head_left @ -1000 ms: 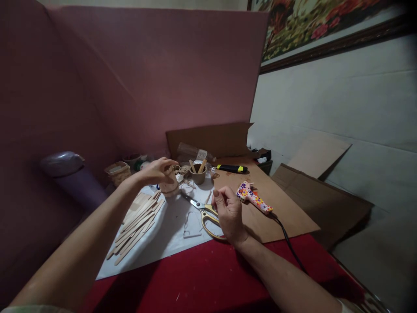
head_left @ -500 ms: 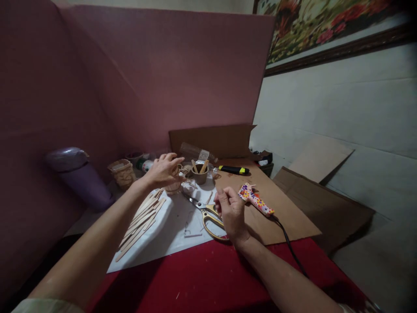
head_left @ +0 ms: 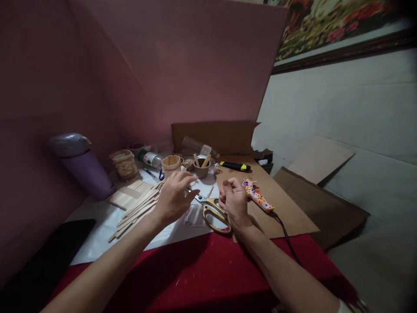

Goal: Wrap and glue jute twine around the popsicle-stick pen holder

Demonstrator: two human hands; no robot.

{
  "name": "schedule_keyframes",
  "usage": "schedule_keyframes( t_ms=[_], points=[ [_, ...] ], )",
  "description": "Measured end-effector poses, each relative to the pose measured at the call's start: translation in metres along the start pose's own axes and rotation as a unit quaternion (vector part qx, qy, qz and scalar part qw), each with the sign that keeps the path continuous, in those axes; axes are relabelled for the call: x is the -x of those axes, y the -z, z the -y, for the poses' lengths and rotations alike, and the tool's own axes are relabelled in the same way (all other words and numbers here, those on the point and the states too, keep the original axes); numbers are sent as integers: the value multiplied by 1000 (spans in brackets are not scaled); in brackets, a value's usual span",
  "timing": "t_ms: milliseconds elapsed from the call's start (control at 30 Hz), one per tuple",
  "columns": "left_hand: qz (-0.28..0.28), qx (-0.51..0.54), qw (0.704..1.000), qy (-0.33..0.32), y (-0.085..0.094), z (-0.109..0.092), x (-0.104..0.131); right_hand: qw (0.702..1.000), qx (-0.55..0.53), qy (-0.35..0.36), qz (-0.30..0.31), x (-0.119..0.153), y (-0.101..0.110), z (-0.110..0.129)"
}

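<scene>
My left hand hovers above the white sheet with its fingers apart and nothing between them. Just beyond it stands a small wooden cup with a scalloped rim. My right hand is closed, thumb against curled fingers; whatever it may hold is hidden. Between the hands lie scissors with gold handles, their blades partly behind the left fingers. To the left of my left hand, wooden craft sticks are spread on the sheet. A flowered glue gun rests right of my right hand.
A brown pot holds sticks. Behind are a clear plastic bottle, a green-labelled bottle and a woven cup. A black-and-yellow cutter lies on cardboard. The glue gun's cord crosses the red cloth.
My left hand has moved back toward me and slightly right, away from the wooden cup, which now shows. My right hand stays closed in nearly the same spot. The view has shifted slightly.
</scene>
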State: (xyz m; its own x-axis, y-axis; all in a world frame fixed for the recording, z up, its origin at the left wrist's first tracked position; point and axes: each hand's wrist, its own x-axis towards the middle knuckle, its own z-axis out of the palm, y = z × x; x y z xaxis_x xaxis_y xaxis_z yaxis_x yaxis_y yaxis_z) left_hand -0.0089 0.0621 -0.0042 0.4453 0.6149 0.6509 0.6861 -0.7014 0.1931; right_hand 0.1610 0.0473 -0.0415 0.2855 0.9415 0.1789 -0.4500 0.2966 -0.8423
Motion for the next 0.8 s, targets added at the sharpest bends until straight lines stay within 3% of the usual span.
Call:
schedule_keyframes(
  t_ms=[167, 333, 467, 567, 700, 800],
  points=[
    [-30, 95, 994, 38, -11, -7, 23, 994, -33, -91, 47, 4, -2, 4],
    [-71, 173, 978, 87, -17, -12, 31, 980, -45, -168, 97, 12, -5, 10],
    [-74, 156, 982, 82, -18, -12, 32, 960, -54, -197, 190, 19, -6, 13],
    [-53, 104, 992, 39, -16, -13, 33, 944, -50, -205, 254, 21, -5, 12],
    [-28, -30, 999, 14, -10, -14, 33, 931, -77, -236, 269, 22, -4, 9],
    [-25, -68, 997, 2, -7, -13, 34, 915, -119, -275, 270, 22, -5, 11]
  ],
)
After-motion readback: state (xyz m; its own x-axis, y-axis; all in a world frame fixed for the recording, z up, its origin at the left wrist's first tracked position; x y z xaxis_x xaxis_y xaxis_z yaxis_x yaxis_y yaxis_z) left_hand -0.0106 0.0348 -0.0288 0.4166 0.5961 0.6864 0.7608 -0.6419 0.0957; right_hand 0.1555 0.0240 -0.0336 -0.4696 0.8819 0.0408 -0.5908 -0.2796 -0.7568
